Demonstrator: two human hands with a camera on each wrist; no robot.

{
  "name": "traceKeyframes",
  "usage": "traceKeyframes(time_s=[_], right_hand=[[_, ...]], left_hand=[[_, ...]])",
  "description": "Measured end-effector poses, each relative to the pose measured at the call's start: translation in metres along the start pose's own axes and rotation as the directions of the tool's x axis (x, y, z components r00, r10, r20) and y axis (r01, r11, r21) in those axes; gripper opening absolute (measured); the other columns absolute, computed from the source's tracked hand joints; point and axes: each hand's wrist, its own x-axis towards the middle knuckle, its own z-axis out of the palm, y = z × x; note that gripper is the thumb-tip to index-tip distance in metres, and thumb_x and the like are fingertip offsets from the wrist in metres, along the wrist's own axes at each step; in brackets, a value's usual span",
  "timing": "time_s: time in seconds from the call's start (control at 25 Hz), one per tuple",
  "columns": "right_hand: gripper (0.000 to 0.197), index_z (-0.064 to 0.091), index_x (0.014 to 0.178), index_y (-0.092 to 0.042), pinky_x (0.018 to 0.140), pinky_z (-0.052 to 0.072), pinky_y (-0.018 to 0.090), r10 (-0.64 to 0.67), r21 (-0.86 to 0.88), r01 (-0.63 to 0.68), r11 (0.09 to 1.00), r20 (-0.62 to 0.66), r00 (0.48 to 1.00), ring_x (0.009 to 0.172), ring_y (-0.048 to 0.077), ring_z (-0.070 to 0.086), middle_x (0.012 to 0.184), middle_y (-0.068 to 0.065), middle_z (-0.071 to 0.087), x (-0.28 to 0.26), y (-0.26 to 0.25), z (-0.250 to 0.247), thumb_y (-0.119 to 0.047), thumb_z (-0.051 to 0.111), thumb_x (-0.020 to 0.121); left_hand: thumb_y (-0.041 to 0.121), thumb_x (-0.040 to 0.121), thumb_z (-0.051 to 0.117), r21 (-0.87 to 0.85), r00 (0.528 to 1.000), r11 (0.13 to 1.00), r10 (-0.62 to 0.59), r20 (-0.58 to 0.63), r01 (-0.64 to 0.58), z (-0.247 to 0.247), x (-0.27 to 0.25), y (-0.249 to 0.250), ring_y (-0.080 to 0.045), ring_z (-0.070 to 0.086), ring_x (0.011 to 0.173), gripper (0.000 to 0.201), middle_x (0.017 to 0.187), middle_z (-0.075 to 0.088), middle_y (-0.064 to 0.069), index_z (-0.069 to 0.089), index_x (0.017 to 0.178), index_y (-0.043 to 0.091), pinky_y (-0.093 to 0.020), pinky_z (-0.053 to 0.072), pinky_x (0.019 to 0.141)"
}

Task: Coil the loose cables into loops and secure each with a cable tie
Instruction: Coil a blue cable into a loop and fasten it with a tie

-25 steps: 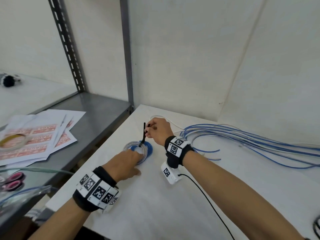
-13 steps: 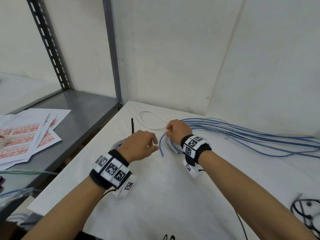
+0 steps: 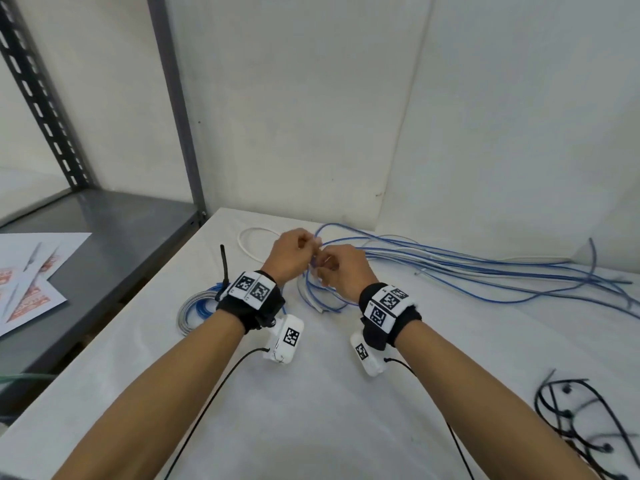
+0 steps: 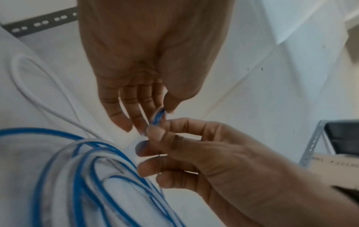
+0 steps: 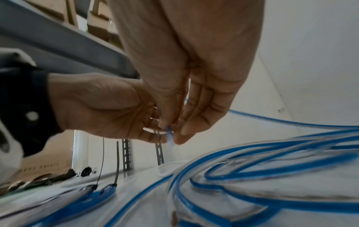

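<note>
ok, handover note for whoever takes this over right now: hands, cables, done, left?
Left hand: pinches the end of a blue cable.
Right hand: pinches the same cable end, just below.
Finished coil, blue and grey, lies on the table by the left wrist, black cable tie on it with its tail sticking up.
Loose cables, blue and white, trail from the hands to the right.
Spare cable ties sit at the table's near right.
Done: one coil tied. Left: coil the loose cables, tie each.
</note>
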Motion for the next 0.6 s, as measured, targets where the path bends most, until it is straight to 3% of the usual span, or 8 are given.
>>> traceKeyframes(time_s=[0.08, 0.12, 0.2, 0.28, 0.32, 0.4, 0.48, 0.6], right_hand=[[0.031, 0.062, 0.079, -0.016, 0.062, 0.046, 0.03, -0.024, 0.078, 0.05, 0.996, -0.307, 0.951, 0.064, 0.014, 0.057, 0.073, -0.004, 0.062, -0.002, -0.001, -0.015, -0.035, 0.086, 0.077], [0.043, 0.058, 0.086, -0.016, 0.061, 0.043, 0.027, -0.065, 0.033, 0.091, 0.995, -0.475, 0.878, 0.068, 0.013, 0.052, 0.08, -0.004, 0.058, -0.002, 0.001, -0.024, -0.042, 0.09, 0.071], [0.067, 0.052, 0.113, -0.017, 0.063, 0.043, 0.026, -0.062, 0.018, 0.094, 0.995, -0.625, 0.778, 0.081, 0.014, 0.05, 0.101, -0.002, 0.053, -0.002, 0.009, -0.041, -0.043, 0.092, 0.066], [0.081, 0.042, 0.141, -0.022, 0.068, 0.044, 0.026, 0.047, 0.067, -0.007, 0.998, -0.623, 0.781, 0.094, 0.013, 0.054, 0.114, 0.0, 0.051, 0.003, 0.025, -0.059, -0.035, 0.088, 0.076], [0.073, 0.043, 0.144, -0.022, 0.073, 0.045, 0.027, 0.089, 0.042, -0.08, 0.996, -0.6, 0.795, 0.099, 0.016, 0.057, 0.118, 0.004, 0.051, 0.005, 0.039, -0.067, -0.031, 0.082, 0.084], [0.043, 0.055, 0.136, -0.016, 0.083, 0.046, 0.033, 0.181, -0.058, -0.253, 0.966, -0.55, 0.816, 0.108, 0.03, 0.061, 0.126, 0.014, 0.051, 0.008, 0.072, -0.083, -0.024, 0.067, 0.096], [0.029, 0.061, 0.129, -0.013, 0.09, 0.047, 0.039, 0.342, -0.069, -0.447, 0.892, -0.543, 0.767, 0.114, 0.041, 0.058, 0.131, 0.022, 0.051, 0.001, 0.105, -0.094, -0.016, 0.057, 0.1], [0.023, 0.065, 0.116, -0.004, 0.083, 0.044, 0.037, 0.359, 0.032, -0.439, 0.898, -0.631, 0.688, 0.111, 0.042, 0.06, 0.118, 0.025, 0.064, -0.012, 0.122, -0.101, -0.009, 0.046, 0.103]], left_hand=[[0.021, 0.104, 0.052, -0.139, 0.99, 0.98, 0.135, -0.05, -0.14, -0.005, -0.007, 0.024, -0.017, 0.066, 0.068, 0.019, 0.078, 0.07, -0.002, 0.062, 0.095, 0.009, -0.039, 0.058, 0.073], [0.017, 0.106, 0.048, -0.144, 0.976, 0.966, 0.208, -0.072, -0.216, -0.01, -0.012, 0.038, -0.01, 0.057, 0.061, 0.018, 0.075, 0.064, 0.005, 0.06, 0.095, 0.01, -0.033, 0.051, 0.066], [0.015, 0.107, 0.045, -0.154, 0.947, 0.934, 0.315, -0.062, -0.321, -0.017, -0.025, 0.062, -0.006, 0.041, 0.057, 0.02, 0.067, 0.049, 0.013, 0.059, 0.091, 0.013, -0.024, 0.037, 0.057], [0.017, 0.105, 0.047, -0.286, 0.924, 0.892, 0.379, 0.052, -0.35, -0.026, -0.038, 0.082, -0.009, 0.032, 0.054, 0.023, 0.062, 0.038, 0.01, 0.061, 0.086, 0.014, -0.021, 0.029, 0.052], [0.019, 0.103, 0.049, -0.401, 0.911, 0.856, 0.398, 0.109, -0.326, -0.029, -0.044, 0.092, -0.009, 0.028, 0.053, 0.024, 0.06, 0.034, 0.009, 0.062, 0.083, 0.015, -0.02, 0.026, 0.05], [0.021, 0.099, 0.047, -0.635, 0.9, 0.729, 0.42, 0.118, -0.257, -0.04, -0.052, 0.111, -0.007, 0.022, 0.05, 0.024, 0.058, 0.028, 0.011, 0.062, 0.08, 0.016, -0.019, 0.02, 0.047], [0.022, 0.103, 0.041, -0.792, 0.9, 0.571, 0.43, 0.064, -0.217, -0.052, -0.052, 0.121, -0.006, 0.017, 0.051, 0.026, 0.059, 0.022, 0.01, 0.059, 0.086, 0.016, -0.019, 0.017, 0.045], [0.025, 0.109, 0.034, -0.837, 0.902, 0.499, 0.431, 0.013, -0.226, -0.054, -0.044, 0.117, -0.008, 0.016, 0.053, 0.026, 0.059, 0.024, 0.01, 0.055, 0.095, 0.017, -0.019, 0.019, 0.046]])
